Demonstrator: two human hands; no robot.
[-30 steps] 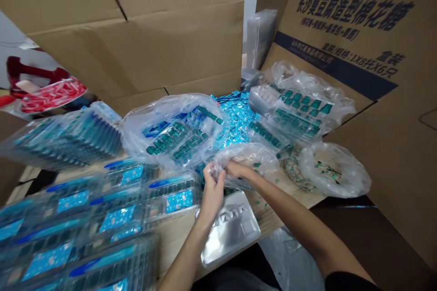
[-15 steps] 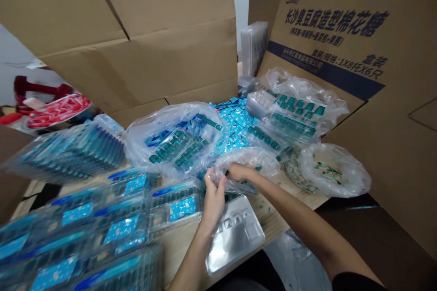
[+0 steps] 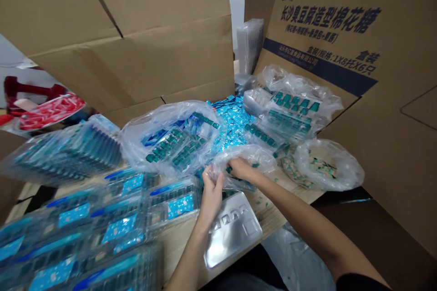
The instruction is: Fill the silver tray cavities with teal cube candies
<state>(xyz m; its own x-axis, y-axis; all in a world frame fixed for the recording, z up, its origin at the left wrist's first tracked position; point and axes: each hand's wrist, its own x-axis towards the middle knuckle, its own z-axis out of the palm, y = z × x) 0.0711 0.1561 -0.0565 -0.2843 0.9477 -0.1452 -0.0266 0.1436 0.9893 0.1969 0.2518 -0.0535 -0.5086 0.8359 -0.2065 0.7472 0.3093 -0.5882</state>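
The pale wooden worktop (image 3: pixel 273 218) is heavily laden. Clear plastic trays of teal pieces with blue labels (image 3: pixel 119 229) cover its near left, beside a dented silver metal tray (image 3: pixel 232 231) lying flat. Small teal scraps (image 3: pixel 262 204) dot the bare wood. Farther back sit a bulging clear plastic bag (image 3: pixel 169 141), a crumpled clear plastic bag (image 3: pixel 246 161), and a rounded clear bag (image 3: pixel 327 166). Loose blue foil sachets (image 3: pixel 232 122) spread behind them, apparently on the same surface.

The person is wearing a black short sleeve (image 3: pixel 362 283) ending high on the right arm (image 3: pixel 300 218) and dark clothing across the lap (image 3: pixel 239 279), with the left hand (image 3: pixel 211 200) and right hand (image 3: pixel 241 168) showing bare.
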